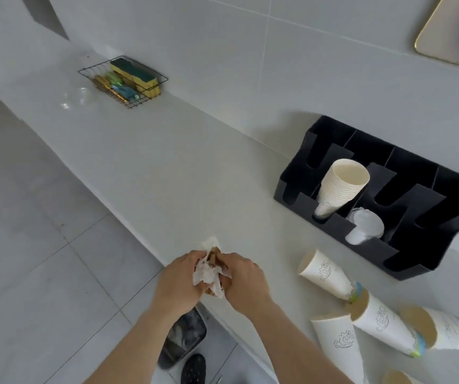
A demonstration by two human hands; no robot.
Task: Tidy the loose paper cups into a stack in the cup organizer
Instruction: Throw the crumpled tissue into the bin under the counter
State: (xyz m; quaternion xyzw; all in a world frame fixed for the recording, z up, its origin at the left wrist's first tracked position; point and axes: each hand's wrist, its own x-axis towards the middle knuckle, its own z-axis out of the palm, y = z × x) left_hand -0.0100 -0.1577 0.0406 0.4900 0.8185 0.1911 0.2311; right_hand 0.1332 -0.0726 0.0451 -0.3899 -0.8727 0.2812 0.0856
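Several loose white paper cups lie on their sides at the lower right of the counter, among them one (326, 274) nearest the organizer, one (381, 322) behind it and one (339, 345) at the front. The black cup organizer (405, 261) stands against the wall at right, with a tilted stack of cups (339, 187) in one slot and clear lids (365, 227) in the slot beside it. My left hand (177, 281) and my right hand (243, 281) meet over the counter's front edge, both gripping a crumpled white tissue (209, 270) with something brown inside it.
A wire basket (88, 72) with sponges (134, 76) sits far back on the counter, a clear plastic lid (80, 98) beside it. Below the counter edge are grey floor tiles, a dark bin (184, 336) and a black shoe (193, 368). A gold-edged tray (450, 31) hangs on the wall.
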